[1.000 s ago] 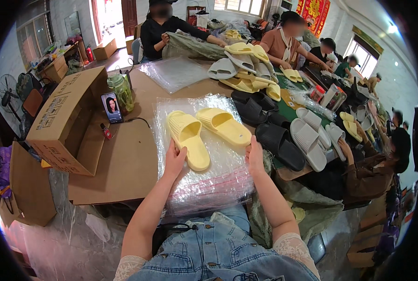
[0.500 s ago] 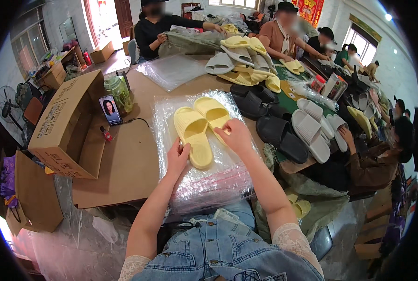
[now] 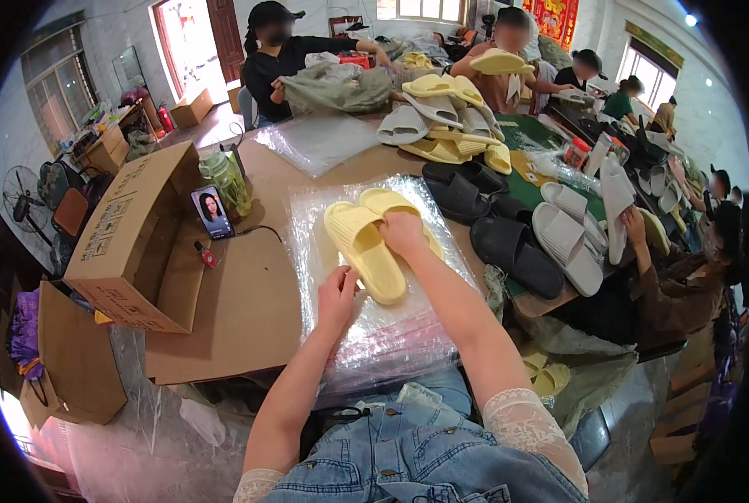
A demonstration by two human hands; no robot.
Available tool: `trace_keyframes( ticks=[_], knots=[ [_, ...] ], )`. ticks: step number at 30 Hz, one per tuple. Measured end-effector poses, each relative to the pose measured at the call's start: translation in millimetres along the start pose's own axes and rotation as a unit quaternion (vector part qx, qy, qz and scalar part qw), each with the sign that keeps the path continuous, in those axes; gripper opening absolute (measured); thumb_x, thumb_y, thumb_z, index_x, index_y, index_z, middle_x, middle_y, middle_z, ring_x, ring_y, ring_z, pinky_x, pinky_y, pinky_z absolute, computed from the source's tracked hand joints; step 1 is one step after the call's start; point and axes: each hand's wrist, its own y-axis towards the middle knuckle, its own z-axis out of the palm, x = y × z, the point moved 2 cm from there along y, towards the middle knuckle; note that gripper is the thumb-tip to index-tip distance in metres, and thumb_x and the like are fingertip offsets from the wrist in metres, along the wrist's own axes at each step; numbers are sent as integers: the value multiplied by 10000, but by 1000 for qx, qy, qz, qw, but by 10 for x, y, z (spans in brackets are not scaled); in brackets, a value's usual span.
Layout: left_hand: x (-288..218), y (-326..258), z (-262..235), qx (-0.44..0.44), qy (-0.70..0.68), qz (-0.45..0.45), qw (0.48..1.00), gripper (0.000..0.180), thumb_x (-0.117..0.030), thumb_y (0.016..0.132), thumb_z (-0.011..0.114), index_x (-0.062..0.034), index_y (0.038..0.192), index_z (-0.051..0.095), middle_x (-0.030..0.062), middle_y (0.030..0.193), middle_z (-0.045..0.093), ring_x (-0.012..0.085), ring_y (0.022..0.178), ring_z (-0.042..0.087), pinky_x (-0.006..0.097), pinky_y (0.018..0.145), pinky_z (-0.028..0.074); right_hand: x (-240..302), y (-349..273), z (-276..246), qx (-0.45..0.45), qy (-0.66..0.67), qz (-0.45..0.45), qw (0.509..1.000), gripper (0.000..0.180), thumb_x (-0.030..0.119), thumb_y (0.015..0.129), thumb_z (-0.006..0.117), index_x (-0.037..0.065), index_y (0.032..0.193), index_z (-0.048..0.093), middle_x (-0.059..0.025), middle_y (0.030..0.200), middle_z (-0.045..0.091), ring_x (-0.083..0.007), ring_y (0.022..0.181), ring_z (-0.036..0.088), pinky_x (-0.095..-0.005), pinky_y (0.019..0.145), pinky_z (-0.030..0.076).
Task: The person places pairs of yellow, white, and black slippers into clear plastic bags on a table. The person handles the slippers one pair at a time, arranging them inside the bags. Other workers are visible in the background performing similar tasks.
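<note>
Two pale yellow slide sandals lie side by side on a stack of clear plastic bags (image 3: 391, 335) in front of me. My left hand (image 3: 338, 295) rests on the heel end of the left slide (image 3: 362, 246), fingers bent around its edge. My right hand (image 3: 403, 231) reaches over and grips the right slide (image 3: 387, 201), pressed against the left one. Both forearms come up from the lower edge over my denim lap.
An open cardboard box (image 3: 131, 243) stands at the left, a phone (image 3: 209, 211) and a green jar (image 3: 223, 180) beside it. Black (image 3: 509, 247), grey (image 3: 567, 239) and yellow slides (image 3: 442, 117) cover the table to the right. Several other people work around the far and right sides.
The two slides have been brought together from lying apart. My right hand moved from the near bag edge up onto the right slide; my left hand stayed at the left slide's heel.
</note>
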Motion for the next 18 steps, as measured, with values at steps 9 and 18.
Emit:
trace_keyframes(
  ticks=[9, 18],
  knots=[
    [-120, -4, 45, -13, 156, 118, 981, 166, -131, 887, 640, -2, 963, 712, 169, 864, 648, 308, 765, 644, 392, 709, 513, 195, -551, -1021, 56, -86, 96, 990, 399, 381, 905, 616, -9, 882, 696, -220, 874, 720, -386, 834, 712, -477, 761, 557],
    [-21, 22, 17, 2, 196, 124, 973, 191, -121, 873, 578, 8, 953, 693, 209, 927, 639, 415, 907, 618, 488, 802, 500, -49, -698, -862, 301, 137, 20, 944, 703, 592, 776, 743, -4, 1144, 690, -243, 1073, 695, -360, 1040, 668, -421, 888, 523]
  ],
)
